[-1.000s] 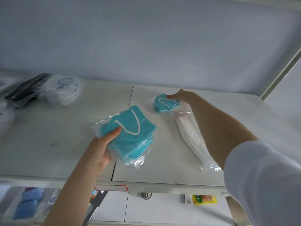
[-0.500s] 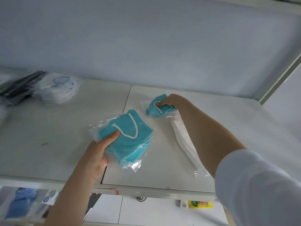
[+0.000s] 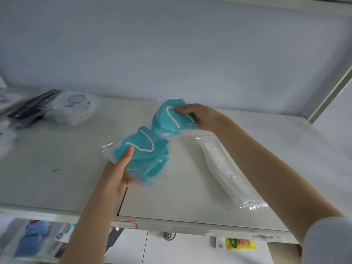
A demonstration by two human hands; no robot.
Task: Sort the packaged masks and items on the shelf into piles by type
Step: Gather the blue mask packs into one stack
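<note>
Teal mask stack, each mask in a clear bag, is held in the left hand just above the front half of the shelf. The thumb presses on top and the other fingers curl underneath, pinching it. The right hand grips 1 more teal mask pack, fingers curled round its far edge. The pack is held clear of the shelf, right at the stack's far edge; whether the 2 touch I cannot tell.

The step looks like gathering the teal type into 1 pile. Next, the single pack needs laying flat on the stack, with the bags aligned so the slippery film does not slide.

A long white packaged item lies on the shelf just right of the stack, seemingly unsorted. A white mask pile and black packs lie far left.
</note>
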